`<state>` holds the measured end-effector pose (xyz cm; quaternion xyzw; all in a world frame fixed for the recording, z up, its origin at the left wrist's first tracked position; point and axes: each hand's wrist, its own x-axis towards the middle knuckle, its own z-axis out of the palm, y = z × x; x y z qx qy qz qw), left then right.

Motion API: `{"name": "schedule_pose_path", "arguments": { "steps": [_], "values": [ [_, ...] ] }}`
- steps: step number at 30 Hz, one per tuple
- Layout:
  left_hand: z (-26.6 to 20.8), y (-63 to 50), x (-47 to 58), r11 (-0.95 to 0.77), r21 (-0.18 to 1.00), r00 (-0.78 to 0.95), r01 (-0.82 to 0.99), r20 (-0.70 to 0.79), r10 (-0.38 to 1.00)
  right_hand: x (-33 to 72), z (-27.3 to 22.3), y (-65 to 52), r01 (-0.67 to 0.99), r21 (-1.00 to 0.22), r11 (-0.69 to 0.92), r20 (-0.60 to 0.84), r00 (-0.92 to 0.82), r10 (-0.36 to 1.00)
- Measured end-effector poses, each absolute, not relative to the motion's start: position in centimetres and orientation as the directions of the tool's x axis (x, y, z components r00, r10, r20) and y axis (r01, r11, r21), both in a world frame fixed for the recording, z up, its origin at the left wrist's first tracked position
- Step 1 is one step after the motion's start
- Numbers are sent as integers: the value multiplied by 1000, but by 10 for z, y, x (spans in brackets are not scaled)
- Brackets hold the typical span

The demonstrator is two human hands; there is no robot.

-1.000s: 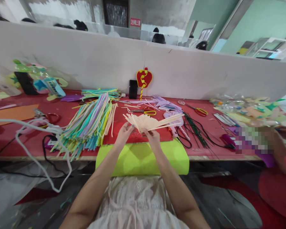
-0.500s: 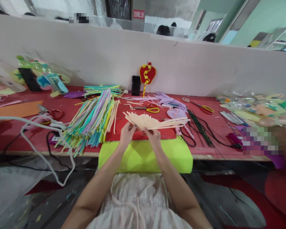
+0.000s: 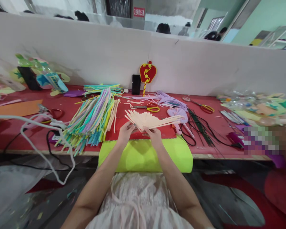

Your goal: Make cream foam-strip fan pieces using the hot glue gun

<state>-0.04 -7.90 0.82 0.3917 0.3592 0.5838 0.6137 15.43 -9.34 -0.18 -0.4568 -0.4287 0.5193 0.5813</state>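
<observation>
A fan of cream pipe cleaners [image 3: 146, 119] is spread above a red sheet [image 3: 112, 133], with several longer stems sticking out to the right. My left hand [image 3: 126, 131] pinches its lower left edge. At the lower right, my right hand [image 3: 153, 134] has its fingers closed on the base of the same fan. Both hands are just above the red sheet and a yellow-green cloth [image 3: 145, 156] hanging over the table edge. Left of my left hand lies a thick bundle of pastel pipe cleaners [image 3: 90, 117].
Pliers with red and yellow handles [image 3: 147, 108] lie behind the fan. A red fan-shaped ornament [image 3: 147, 73] and a black phone [image 3: 136, 84] stand by the partition. Purple stems [image 3: 169, 98], dark green stems [image 3: 200, 128] and a white cable [image 3: 45, 152] lie around.
The fan has turned slightly, and its long stems at the right have drawn in a little to the left. Both hands keep their hold in nearly the same place.
</observation>
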Motion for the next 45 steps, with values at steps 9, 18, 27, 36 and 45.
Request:
{"name": "schedule_pose_path", "arguments": {
  "steps": [9,18,27,36,45],
  "values": [
    [8,-80,-2,-16,913,21,-407,27,999,154,-2,-92,-227,-971,68,51,81,995],
    [8,-77,1,13,904,-27,-427,-27,999,151,-3,-90,-143,-989,24,22,20,1000],
    [3,-72,1,13,864,-71,-503,-56,996,147,-1,-90,-244,-969,33,27,30,999],
    [-1,-72,6,41,863,-51,-503,-76,996,147,-1,-92,-211,-977,23,17,31,999],
    [6,-71,2,41,873,-84,-487,-93,992,151,1,-89,-147,-988,44,33,75,997]
  ]
}}
